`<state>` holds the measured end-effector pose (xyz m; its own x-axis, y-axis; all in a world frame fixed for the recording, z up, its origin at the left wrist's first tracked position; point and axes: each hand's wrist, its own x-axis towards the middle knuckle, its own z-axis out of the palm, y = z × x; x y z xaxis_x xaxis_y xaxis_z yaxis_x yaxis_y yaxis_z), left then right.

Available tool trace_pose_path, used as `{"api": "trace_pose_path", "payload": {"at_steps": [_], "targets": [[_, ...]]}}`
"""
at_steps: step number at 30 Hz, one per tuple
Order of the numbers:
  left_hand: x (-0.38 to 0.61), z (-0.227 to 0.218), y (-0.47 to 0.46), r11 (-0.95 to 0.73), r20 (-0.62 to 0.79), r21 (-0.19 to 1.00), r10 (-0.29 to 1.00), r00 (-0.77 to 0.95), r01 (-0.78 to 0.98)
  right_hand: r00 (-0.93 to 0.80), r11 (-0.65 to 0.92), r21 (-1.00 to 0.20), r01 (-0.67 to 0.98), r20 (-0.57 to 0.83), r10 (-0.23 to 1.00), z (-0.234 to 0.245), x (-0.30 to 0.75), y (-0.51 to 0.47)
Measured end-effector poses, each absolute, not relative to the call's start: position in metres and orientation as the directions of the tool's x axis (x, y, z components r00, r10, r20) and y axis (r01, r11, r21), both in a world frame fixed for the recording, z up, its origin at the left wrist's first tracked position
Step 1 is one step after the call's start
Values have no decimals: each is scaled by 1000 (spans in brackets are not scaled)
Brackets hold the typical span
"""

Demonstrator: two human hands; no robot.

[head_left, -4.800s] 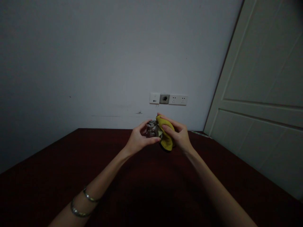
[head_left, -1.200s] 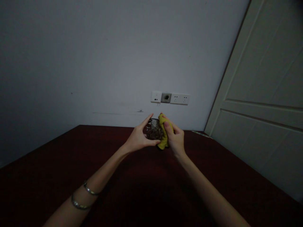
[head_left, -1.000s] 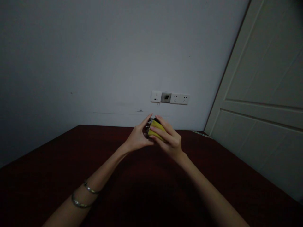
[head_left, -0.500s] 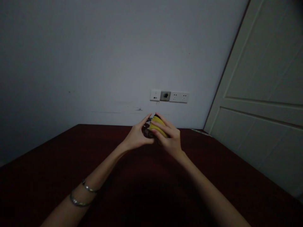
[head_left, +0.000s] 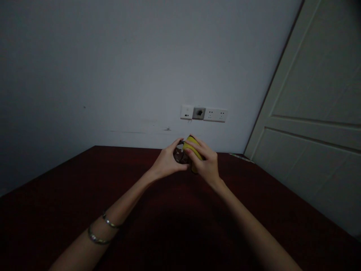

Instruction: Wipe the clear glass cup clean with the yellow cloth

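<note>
My right hand (head_left: 208,161) is closed round a yellow sponge-like pad (head_left: 194,147) with a dark edge; its exact kind is unclear in the dim light. Part of the yellow shows below my fingers too. My left hand (head_left: 168,160) curves in a C shape round a small, roundish, dark-rimmed thing (head_left: 178,153), which looks partly see-through. Thumb and forefinger grip it at its lower and upper edges. The yellow pad lies against or just in front of its right side; whether they touch I cannot tell. Both hands are above the dark red table (head_left: 118,169).
Behind the table rises a pale wall (head_left: 135,75) with a row of sockets (head_left: 215,114). A pale panelled door (head_left: 316,139) stands on the right. At the table's far right edge lies a thin flat strip (head_left: 241,157). Two bangles (head_left: 97,239) circle my left forearm.
Both hands have shifted slightly right in the view, as has the background. The yellow pad has turned a little, and more of it shows below my right fingers.
</note>
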<state>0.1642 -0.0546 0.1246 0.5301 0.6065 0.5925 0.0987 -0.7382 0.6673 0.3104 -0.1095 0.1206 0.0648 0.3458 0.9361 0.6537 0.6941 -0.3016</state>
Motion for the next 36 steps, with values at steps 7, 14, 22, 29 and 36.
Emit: {"api": "trace_pose_path", "payload": {"at_steps": [7,14,22,29,36], "targets": [[165,128,-58,-782,661,611,591,462,127,-230,759,-104,643,919,321,120,311,-115],[164,122,-57,-673,571,739,634,521,9,159,719,-488,494,864,477,124,311,-110],[167,123,-50,-308,445,895,664,601,-323,51,775,-344,530,925,376,126,306,-121],[162,121,-50,-380,493,868,580,649,-320,245,749,-533,394,846,473,126,307,-115],[164,122,-50,-363,472,881,620,627,-304,250,750,-452,482,892,377,123,302,-119]]}}
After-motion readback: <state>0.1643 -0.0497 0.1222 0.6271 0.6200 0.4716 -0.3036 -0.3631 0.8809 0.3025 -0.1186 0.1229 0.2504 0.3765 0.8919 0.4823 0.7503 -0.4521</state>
